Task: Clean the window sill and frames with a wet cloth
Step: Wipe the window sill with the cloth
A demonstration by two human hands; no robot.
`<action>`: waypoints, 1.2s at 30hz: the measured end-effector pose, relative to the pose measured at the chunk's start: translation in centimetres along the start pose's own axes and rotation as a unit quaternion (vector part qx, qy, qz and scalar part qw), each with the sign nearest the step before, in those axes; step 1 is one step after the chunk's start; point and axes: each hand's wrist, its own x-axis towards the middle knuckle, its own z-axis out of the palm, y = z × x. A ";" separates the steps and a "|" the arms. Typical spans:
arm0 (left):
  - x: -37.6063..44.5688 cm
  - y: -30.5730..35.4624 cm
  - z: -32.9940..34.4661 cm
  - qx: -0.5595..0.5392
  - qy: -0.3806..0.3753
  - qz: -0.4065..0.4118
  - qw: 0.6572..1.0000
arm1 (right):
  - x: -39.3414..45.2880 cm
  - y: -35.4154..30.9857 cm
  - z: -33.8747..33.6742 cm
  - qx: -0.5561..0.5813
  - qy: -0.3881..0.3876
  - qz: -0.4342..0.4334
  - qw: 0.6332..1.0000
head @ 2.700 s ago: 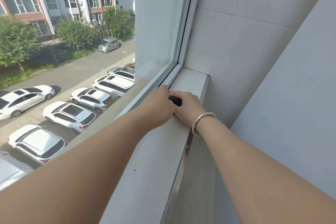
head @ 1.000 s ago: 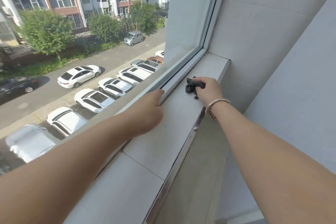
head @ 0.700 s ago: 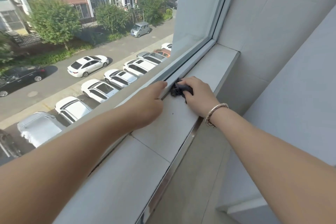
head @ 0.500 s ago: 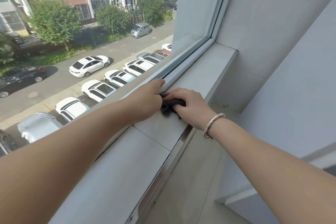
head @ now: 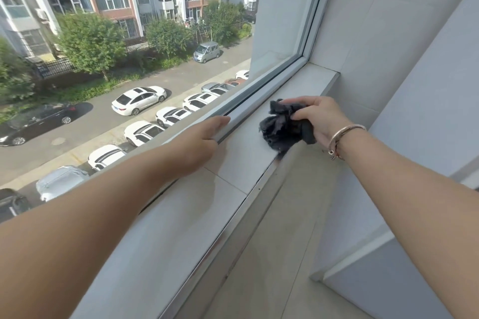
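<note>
Single view only: head-worn wide-angle, looking forward and down from inside the room, aimed along the window sill (head: 233, 181) toward its far right corner. Close range, with both forearms entering from the bottom edge and the left hand (head: 199, 142) and right hand (head: 320, 118) near mid-frame. The window frame (head: 261, 100) runs diagonally across centre. Upper left looks out through the glass, steeply down on a street. Straight edges bow toward the borders. No second view, so no overlap.
</note>
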 end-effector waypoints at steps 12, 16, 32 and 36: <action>0.6 0.4 0.1 0.011 -0.006 -0.005 1.000 | -3.1 3.9 1.4 -0.334 -0.013 -0.165 0.928; -0.4 1.4 -0.1 0.007 -0.008 -0.005 1.000 | -7.0 4.0 2.9 -0.294 -0.070 -0.203 0.932; -11.2 -0.5 -2.6 0.036 0.031 -0.031 0.998 | -19.8 2.2 9.2 -0.169 -0.260 -0.125 0.943; -12.9 -1.0 -3.6 0.033 0.037 -0.049 0.998 | -18.8 -0.3 8.3 -0.074 -0.151 -0.071 0.983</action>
